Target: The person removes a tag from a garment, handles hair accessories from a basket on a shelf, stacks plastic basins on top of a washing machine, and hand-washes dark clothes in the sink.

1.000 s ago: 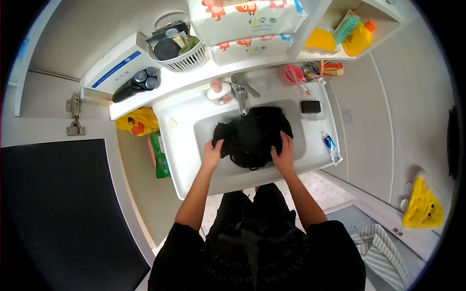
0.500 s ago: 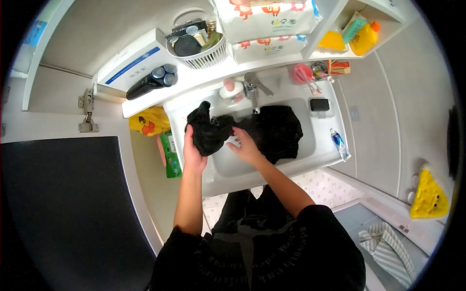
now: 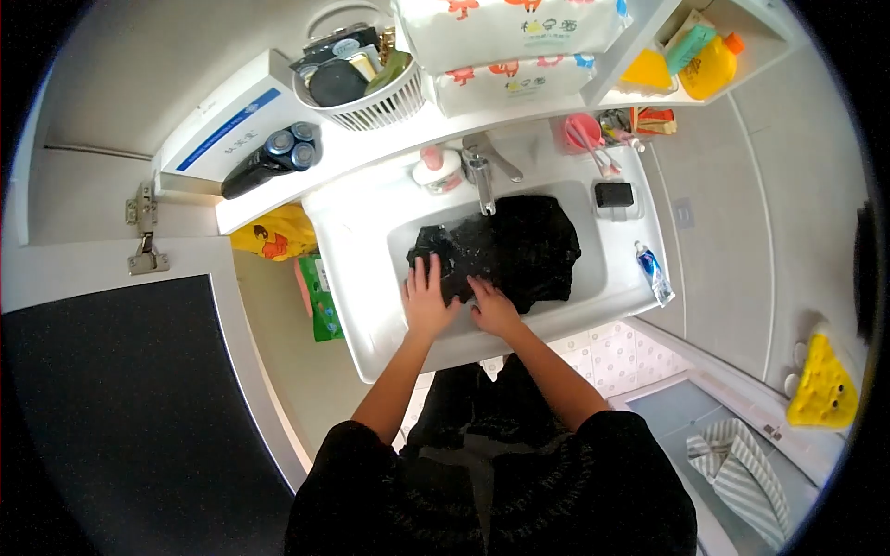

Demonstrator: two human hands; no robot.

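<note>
Black cloth (image 3: 536,250) handled in the sink (image 3: 352,236)

The black cloth is bunched low in the sink, its right part spread broadly and its left part gathered into a smaller heap. Its surface glints and is judged to be wet; whether water is being let out of the faucet (image 3: 480,174) at its back edge cannot be told. The left hand (image 3: 428,301) is laid on the gathered part with fingers spread, not clenched. The cloth's front edge is touched by the right hand (image 3: 494,308), just beside; whether any fold is gripped there cannot be made out. As far as can be judged, the wetting is done at least in part, while the cloth is neither lifted clear nor wrung out. Beside the faucet a bottle (image 3: 438,171) is set, and a toothpaste tube (image 3: 654,275) is laid on the right rim.
</note>
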